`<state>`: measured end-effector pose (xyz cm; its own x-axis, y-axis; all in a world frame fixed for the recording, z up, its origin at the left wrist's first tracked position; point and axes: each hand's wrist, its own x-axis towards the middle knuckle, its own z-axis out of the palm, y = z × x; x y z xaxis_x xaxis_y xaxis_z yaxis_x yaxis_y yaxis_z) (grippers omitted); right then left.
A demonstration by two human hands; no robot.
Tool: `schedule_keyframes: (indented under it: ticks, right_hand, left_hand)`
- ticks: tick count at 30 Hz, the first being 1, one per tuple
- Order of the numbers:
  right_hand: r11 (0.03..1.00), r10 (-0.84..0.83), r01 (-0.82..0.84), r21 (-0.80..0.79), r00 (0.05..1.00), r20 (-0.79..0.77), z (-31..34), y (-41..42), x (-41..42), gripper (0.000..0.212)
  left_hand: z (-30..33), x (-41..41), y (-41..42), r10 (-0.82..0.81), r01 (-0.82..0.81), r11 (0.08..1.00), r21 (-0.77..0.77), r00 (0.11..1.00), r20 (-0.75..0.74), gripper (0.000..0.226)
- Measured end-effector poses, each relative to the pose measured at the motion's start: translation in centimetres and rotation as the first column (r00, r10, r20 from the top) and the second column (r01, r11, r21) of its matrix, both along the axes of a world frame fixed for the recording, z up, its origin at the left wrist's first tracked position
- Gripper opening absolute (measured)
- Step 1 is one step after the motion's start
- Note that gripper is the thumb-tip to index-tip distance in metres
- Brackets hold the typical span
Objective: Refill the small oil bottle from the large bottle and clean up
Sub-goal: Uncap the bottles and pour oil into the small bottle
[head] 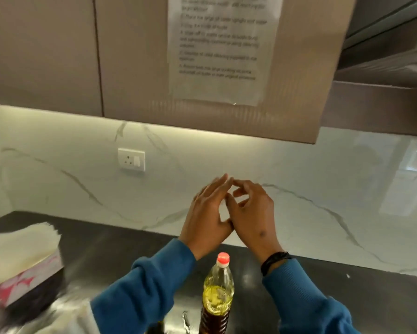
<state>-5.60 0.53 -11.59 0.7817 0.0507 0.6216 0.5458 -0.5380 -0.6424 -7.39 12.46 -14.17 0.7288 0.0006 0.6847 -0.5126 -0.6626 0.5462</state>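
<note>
A tall clear oil bottle (217, 292) with yellow oil and a red cap stands upright on the dark steel counter (106, 256), between my forearms. Its lower part looks darker. My left hand (207, 218) and my right hand (253, 218) are raised together above and behind the bottle, fingertips and heels of the hands touching each other. My left hand's fingers are straight. My right hand's fingers are loosely bent. Neither hand holds anything. A dark rounded top (155, 327) shows at the bottom edge, left of the bottle; I cannot tell what it is.
A box of white tissues (22, 259) sits at the left of the counter. A marble backsplash with a wall socket (131, 159) runs behind. Wall cabinets hang overhead, with a printed paper sheet (221, 44) taped on a door.
</note>
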Motion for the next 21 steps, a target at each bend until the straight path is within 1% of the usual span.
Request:
schedule_keyframes:
  ticks: [2,4,6,9,11,13,15,18,21]
  right_hand:
    - [0.995,0.083,-0.086,-0.048,0.994,-0.071,-2.5,2.1,-0.7,0.029]
    - [0.980,0.162,-0.176,-0.094,0.977,-0.140,-5.0,3.9,-1.4,0.027]
    - [0.955,0.231,-0.261,-0.142,0.952,-0.202,-7.6,5.8,-1.9,0.025]
    - [0.930,0.263,-0.316,-0.186,0.929,-0.260,-11.3,8.2,-2.1,0.021]
    - [0.918,0.264,-0.338,-0.207,0.912,-0.315,-13.9,9.9,-2.0,0.021]
    - [0.896,0.253,-0.364,-0.253,0.889,-0.382,-16.2,11.4,-1.7,0.027]
    - [0.878,0.225,-0.378,-0.294,0.867,-0.445,-18.0,12.6,-1.3,0.035]
    - [0.855,0.161,-0.369,-0.365,0.857,-0.490,-20.0,14.3,-0.7,0.045]
    - [0.790,0.071,-0.344,-0.507,0.873,-0.482,-21.3,16.0,-0.1,0.044]
  left_hand:
    - [-3.1,-2.0,2.0,0.023,-0.031,0.991,-0.128,0.997,-0.067,0.080]
    - [-6.2,-3.7,4.0,0.064,-0.086,0.973,-0.214,0.992,-0.104,0.073]
    - [-9.3,-5.3,6.2,0.137,-0.184,0.940,-0.288,0.975,-0.177,0.066]
    - [-14.2,-7.4,9.1,0.270,-0.371,0.864,-0.340,0.912,-0.310,0.066]
    - [-17.9,-8.7,10.4,0.307,-0.477,0.790,-0.385,0.851,-0.426,0.069]
    - [-21.2,-9.7,10.8,0.257,-0.530,0.722,-0.445,0.803,-0.538,0.072]
    - [-23.9,-9.8,11.0,0.195,-0.550,0.690,-0.470,0.767,-0.611,0.075]
    - [-26.5,-8.8,11.8,0.150,-0.555,0.678,-0.482,0.747,-0.648,0.077]
    - [-27.9,-6.9,12.8,0.119,-0.540,0.679,-0.498,0.750,-0.651,0.081]
